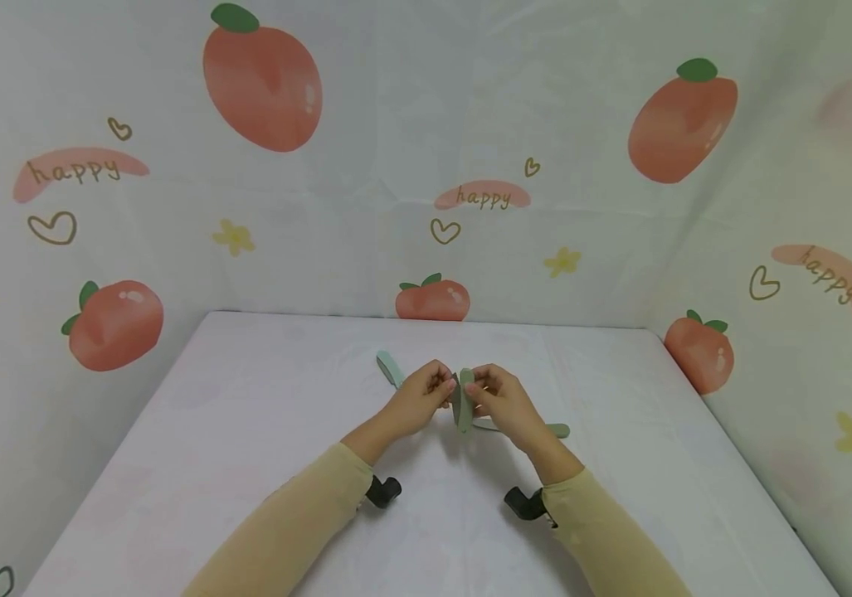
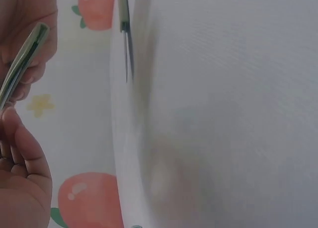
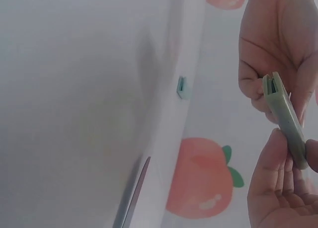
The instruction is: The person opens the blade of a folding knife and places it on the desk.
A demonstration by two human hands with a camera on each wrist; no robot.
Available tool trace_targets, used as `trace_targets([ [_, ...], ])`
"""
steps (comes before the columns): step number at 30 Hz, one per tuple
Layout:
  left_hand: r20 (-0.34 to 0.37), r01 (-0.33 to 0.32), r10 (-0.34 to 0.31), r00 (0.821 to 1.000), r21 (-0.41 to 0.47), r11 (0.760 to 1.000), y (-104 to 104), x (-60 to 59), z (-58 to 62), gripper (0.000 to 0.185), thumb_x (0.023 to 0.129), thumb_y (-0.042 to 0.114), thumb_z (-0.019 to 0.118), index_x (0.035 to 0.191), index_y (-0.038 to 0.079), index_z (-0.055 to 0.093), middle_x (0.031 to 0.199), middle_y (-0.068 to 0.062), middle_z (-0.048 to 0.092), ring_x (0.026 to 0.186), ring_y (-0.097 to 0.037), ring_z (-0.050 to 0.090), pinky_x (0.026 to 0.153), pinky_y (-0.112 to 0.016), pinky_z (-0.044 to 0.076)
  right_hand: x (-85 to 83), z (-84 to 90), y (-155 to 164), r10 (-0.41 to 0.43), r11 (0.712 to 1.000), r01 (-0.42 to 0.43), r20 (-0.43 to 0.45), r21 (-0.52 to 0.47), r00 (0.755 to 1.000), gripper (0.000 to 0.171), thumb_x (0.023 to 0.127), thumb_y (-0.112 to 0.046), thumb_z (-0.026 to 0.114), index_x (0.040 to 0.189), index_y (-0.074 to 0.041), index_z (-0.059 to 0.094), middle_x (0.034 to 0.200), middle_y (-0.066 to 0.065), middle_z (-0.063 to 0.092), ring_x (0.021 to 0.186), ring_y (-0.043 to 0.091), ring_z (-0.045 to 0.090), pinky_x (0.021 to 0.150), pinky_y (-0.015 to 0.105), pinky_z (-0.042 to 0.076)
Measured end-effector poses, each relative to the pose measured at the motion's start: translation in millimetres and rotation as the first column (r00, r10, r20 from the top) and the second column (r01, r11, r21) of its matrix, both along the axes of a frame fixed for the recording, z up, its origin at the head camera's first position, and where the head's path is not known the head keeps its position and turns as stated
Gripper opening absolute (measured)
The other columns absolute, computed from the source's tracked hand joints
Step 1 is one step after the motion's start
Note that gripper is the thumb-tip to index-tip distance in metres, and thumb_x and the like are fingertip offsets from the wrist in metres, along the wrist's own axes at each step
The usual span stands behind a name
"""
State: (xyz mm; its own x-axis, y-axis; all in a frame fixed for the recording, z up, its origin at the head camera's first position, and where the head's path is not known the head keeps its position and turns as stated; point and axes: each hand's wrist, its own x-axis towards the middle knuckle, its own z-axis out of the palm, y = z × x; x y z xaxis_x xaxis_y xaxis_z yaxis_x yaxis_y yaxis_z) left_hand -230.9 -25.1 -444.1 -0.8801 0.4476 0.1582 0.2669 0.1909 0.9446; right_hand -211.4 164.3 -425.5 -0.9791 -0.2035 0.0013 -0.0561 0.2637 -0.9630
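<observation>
Between both hands stands a folding knife with a pale green handle, its steel blade swung partway out to the left. My right hand grips the handle between thumb and fingers. On the blade side, my left hand pinches the blade near its upper end. The handle's slot shows in the right wrist view. Lower right of the hands lies an opened second knife with a green handle, its blade partly behind my right hand. Beyond my left hand lies a light blue handle, its lower end hidden.
A white-covered table spreads under the hands. Behind it and along its sides hangs a white cloth printed with fruit, hearts and "happy". Black wrist mounts stick out from both sleeves.
</observation>
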Motion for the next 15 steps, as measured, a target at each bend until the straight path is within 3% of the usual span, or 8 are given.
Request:
trace_targets([
  [7,-0.014,-0.028,0.029,0.999,0.023,0.999,-1.3,3.6,-0.6,0.012,0.105,0.013,0.053,0.105,0.001,0.053,0.089,-0.006,0.055,0.080,-0.013,0.057,0.079,-0.038,0.054,0.3,-0.5,3.6,0.001,1.000,-0.001,0.014,-0.014,1.000,0.023,0.102,-0.007,0.058,0.120,0.007,0.053,0.098,0.012,0.060,0.085,0.018,0.063,0.075,0.034,0.058],
  [11,-0.024,-0.039,0.040,0.999,0.038,0.999,-2.4,5.2,-0.8,0.013,0.105,0.013,0.053,0.105,0.001,0.053,0.090,-0.007,0.057,0.082,-0.014,0.059,0.081,-0.046,0.055,0.1,-1.2,5.0,0.007,0.999,-0.006,0.024,-0.033,1.000,0.023,0.102,-0.006,0.057,0.120,0.007,0.052,0.098,0.012,0.060,0.086,0.018,0.063,0.076,0.035,0.058],
  [15,-0.021,-0.057,0.059,0.998,0.064,0.996,-5.1,4.3,0.1,0.011,0.105,0.011,0.051,0.104,0.001,0.052,0.089,-0.007,0.056,0.084,-0.022,0.061,0.082,-0.043,0.055,0.6,0.0,6.9,0.002,0.996,0.001,0.034,-0.084,0.999,0.023,0.103,-0.005,0.054,0.122,0.008,0.049,0.100,0.013,0.059,0.086,0.019,0.065,0.078,0.036,0.058],
])
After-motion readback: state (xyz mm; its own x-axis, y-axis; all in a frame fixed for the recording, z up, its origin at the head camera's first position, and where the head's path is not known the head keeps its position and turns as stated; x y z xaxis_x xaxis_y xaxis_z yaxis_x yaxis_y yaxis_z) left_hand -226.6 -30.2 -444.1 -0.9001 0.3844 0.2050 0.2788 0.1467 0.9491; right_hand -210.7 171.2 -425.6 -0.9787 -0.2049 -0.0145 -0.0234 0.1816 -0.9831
